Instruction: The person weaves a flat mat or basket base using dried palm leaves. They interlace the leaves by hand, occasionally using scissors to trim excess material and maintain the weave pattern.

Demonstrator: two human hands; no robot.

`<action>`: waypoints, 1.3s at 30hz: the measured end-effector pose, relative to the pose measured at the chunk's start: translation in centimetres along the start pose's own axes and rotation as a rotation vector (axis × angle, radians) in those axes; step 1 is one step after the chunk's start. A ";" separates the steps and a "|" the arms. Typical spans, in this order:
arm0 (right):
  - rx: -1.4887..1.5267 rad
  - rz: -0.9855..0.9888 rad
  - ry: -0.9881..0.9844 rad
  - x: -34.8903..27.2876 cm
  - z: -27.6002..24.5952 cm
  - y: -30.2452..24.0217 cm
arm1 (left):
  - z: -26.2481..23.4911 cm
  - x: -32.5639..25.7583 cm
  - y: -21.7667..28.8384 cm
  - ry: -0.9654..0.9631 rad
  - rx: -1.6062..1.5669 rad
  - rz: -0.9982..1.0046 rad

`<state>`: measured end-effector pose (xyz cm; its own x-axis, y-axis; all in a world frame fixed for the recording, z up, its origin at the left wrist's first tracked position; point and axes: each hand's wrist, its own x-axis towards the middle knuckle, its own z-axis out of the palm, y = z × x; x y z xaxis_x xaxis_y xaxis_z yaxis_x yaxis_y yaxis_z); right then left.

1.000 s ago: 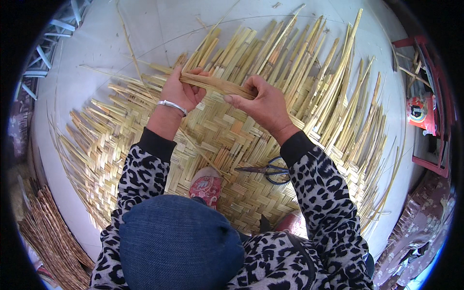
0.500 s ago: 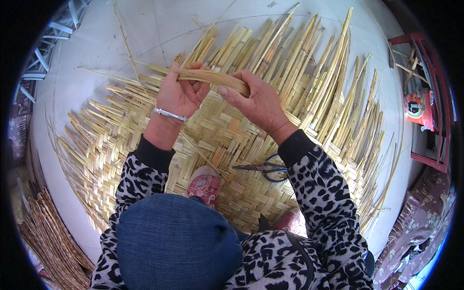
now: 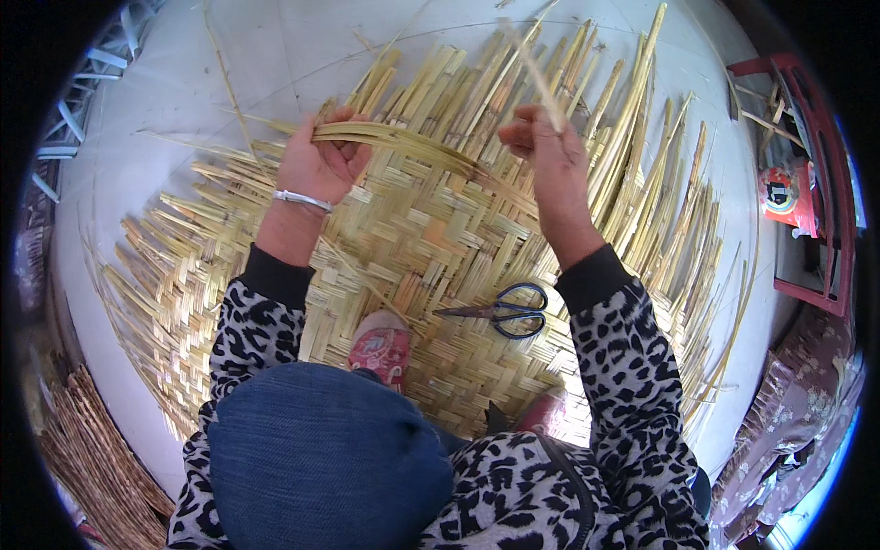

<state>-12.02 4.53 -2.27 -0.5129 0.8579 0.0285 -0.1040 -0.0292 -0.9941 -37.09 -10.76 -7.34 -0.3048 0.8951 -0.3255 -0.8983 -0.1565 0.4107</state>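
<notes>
Mat weave: centre done, edges still loose

L hand (image 3: 316, 165) clenched on bundle of strips (image 3: 403, 139) lifted off woven mat (image 3: 403, 247), far side; R hand (image 3: 541, 137) pinching single thin strip (image 3: 532, 69), raised, blurred. Middle of mat tightly interlaced; strip ends sticking out unwoven all round, esp. far + right edges. Scissors (image 3: 504, 310) lying on mat nr right sleeve, untouched. Spare strips (image 3: 92, 458) piled at left. Est. roughly half done.

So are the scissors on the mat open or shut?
Shut, or nearly so. The scissors lie flat on the woven mat with the blades together in one point and the two dark handle loops side by side.
</notes>
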 end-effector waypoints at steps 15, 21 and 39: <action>-1.162 0.043 -0.491 -2.5 -12.2 6.1 | -2.0 4.4 -0.9 0.207 0.359 -0.086; -1.184 0.128 -0.416 -3.5 -11.5 7.0 | 0.1 8.1 -1.6 -0.011 0.374 -0.192; -0.857 0.164 0.100 -6.0 -11.6 6.1 | 9.5 16.8 -19.6 -0.298 2.292 0.063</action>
<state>0.32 5.17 -9.67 -0.3840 0.9188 -0.0912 0.6610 0.2046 -0.7219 -21.58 11.27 -12.74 -0.0771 0.9579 -0.2764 0.8825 0.1946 0.4283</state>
